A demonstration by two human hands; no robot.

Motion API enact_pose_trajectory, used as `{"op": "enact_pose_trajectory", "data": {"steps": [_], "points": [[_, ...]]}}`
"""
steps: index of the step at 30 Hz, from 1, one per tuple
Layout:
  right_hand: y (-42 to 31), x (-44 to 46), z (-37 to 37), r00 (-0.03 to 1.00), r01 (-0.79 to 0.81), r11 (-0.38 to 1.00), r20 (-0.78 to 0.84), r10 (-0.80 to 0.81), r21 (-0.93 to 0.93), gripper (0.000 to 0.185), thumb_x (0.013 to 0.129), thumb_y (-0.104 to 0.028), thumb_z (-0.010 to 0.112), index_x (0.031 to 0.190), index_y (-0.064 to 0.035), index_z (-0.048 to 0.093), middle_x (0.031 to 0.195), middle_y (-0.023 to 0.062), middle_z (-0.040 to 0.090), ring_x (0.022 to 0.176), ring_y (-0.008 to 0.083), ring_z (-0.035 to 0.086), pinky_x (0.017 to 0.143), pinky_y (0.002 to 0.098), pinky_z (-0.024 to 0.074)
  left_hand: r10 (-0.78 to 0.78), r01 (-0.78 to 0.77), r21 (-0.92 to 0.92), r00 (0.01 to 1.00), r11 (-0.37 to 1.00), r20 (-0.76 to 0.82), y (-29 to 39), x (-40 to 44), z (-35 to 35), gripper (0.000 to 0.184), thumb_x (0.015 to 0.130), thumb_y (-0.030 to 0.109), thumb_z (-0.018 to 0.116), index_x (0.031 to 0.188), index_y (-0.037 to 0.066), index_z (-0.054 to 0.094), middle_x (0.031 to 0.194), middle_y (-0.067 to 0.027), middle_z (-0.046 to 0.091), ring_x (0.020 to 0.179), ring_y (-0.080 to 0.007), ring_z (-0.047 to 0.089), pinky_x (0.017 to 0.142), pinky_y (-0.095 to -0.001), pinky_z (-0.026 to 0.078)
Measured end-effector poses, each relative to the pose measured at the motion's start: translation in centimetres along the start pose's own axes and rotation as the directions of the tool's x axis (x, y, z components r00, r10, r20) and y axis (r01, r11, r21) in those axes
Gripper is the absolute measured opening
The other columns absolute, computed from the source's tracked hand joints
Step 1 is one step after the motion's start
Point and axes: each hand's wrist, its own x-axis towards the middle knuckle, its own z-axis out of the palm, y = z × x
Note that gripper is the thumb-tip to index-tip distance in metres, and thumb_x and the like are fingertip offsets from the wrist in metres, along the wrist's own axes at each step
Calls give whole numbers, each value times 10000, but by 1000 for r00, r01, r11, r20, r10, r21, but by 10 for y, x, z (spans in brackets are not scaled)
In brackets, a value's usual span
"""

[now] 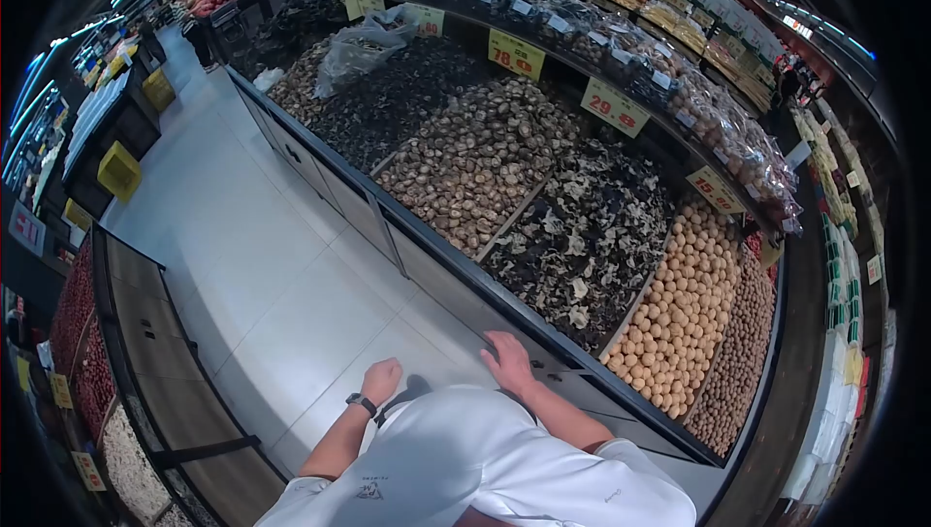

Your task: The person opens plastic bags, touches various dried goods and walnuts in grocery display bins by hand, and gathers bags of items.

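My left hand (381, 381) hangs over the floor in front of my white shirt, with a dark watch (362, 404) on its wrist. Its fingers are curled in, and what they hold, if anything, is hidden. My right hand (509, 362) is beside the front of the display bin, fingers apart and holding nothing. Beyond the bin's edge lie dried mushrooms (485, 149), dark and pale fungus (582, 236), round tan goods (679, 304) and smaller brown ones (742, 343). A crumpled clear plastic bag (364, 47) rests at the bin's far left part.
Price signs (614, 107) stand along the back of the bin below a shelf of packaged goods (621, 47). The tiled floor (262, 265) runs along the left. Another bin (131, 304) stands at lower left, with yellow baskets (119, 173) farther up the aisle. A person (197, 32) is far off.
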Motion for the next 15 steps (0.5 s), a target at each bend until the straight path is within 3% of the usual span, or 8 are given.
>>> {"op": "enact_pose_trajectory", "data": {"steps": [8,10,15], "points": [[-65,99,90,989,95,991,106,-105,96,449,909,-311,625,1256,-30,576,1254,196,591,1196,379,538,1017,464,436,-87,83,-28,984,996,-154,-88,-3,-83,256,922,217,491,864,13,635,834,-241,642,810,-449,613,693,-501,485],[-74,118,98,983,101,990,142,-114,98,452,915,-324,616,1260,-35,576,1258,197,588,1195,381,538,1015,466,436,-169,139,-146,961,979,-221,-95,-4,-91,296,944,250,496,833,5,622,813,-236,636,787,-446,604,682,-485,478],[-85,170,117,965,113,988,223,-135,110,448,927,-332,603,1272,-47,575,1252,195,590,1185,379,543,1003,468,440,-274,250,-145,945,957,-180,-110,7,-93,410,986,330,486,775,-2,601,779,-229,625,746,-426,600,678,-471,466]]}}
